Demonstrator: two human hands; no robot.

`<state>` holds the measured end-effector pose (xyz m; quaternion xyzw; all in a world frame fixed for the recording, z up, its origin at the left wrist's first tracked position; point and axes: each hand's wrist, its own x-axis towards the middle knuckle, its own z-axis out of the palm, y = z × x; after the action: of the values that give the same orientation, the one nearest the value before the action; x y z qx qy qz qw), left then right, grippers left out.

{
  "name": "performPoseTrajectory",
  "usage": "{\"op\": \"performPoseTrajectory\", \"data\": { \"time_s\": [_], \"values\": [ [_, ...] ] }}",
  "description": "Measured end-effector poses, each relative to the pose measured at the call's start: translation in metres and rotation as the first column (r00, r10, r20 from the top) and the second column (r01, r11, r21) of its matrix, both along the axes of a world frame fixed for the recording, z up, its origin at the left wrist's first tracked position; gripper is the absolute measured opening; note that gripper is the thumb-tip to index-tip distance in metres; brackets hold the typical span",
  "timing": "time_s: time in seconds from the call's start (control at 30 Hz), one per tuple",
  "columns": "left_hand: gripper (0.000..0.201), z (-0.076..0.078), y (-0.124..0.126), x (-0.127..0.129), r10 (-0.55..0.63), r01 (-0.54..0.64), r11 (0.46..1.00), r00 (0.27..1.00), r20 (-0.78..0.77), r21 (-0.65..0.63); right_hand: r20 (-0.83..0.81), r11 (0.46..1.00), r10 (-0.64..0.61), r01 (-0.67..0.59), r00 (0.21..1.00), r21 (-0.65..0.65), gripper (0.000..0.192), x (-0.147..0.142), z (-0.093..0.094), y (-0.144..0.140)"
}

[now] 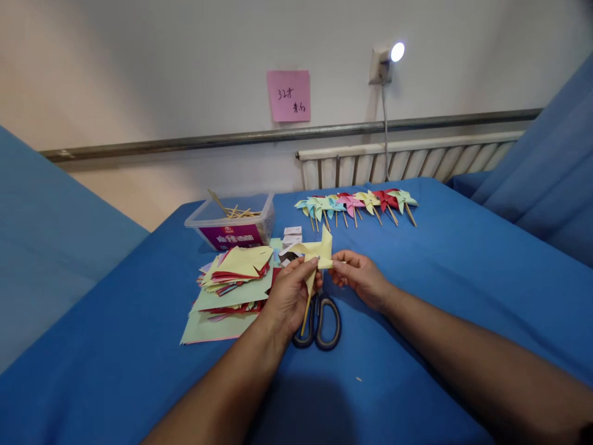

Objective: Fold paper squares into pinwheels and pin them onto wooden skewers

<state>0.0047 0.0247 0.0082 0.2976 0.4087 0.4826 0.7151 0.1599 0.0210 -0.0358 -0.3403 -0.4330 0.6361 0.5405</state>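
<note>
One blue-covered table (417, 358) carries everything, apparently so that you can reach it all from one spot. Towards its far side stands the clear plastic box (231, 233), whose walls keep loose wooden sticks (238, 212) together. Right of the box, a row of pinwheels (351, 203) lies with sticks towards you, likely set away from your work so the blades stay uncrushed. On the box's near side, coloured paper (245, 262) is piled close to your left hand (290, 293). Nearer you and right of the box, scissors (318, 330) lie with their loops facing you, seemingly for easy pick-up. Above them, right of the box, is the yellow pinwheel (327, 247): your left fingers hold it around the stick, thumb by the hub, probably to steady it; your right hand (359, 275) has its fingers narrowly pinching one blade, presumably to control it. Small white cartons (292, 235) sit just right of the box.
</note>
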Motion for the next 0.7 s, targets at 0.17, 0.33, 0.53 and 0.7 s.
{"op": "performPoseTrajectory", "data": {
  "time_s": [0.17, 0.33, 0.53, 0.7],
  "values": [
    [0.024, -0.001, 0.0, -0.001, 0.021, -0.021, 1.0, 1.0, -0.012, -0.003, 0.095, 0.998, -0.049, 0.045, 0.994, 0.043, 0.028, -0.002, -0.004, 0.002],
    [0.02, -0.001, 0.0, -0.001, 0.0, 0.0, 1.0, 0.999, -0.035, 0.011, 0.044, 0.997, -0.081, 0.081, 0.996, 0.01, 0.032, -0.004, -0.002, 0.001],
    [0.021, 0.002, 0.0, -0.001, 0.071, -0.07, 0.995, 0.997, -0.01, 0.073, -0.189, 0.963, 0.047, -0.094, 0.981, -0.253, 0.032, -0.008, 0.006, -0.008],
    [0.022, 0.002, 0.002, -0.006, 0.109, -0.109, 0.991, 0.994, 0.006, 0.076, -0.161, 0.911, 0.303, -0.335, 0.939, -0.242, 0.032, -0.015, 0.009, -0.02]
  ]
}}
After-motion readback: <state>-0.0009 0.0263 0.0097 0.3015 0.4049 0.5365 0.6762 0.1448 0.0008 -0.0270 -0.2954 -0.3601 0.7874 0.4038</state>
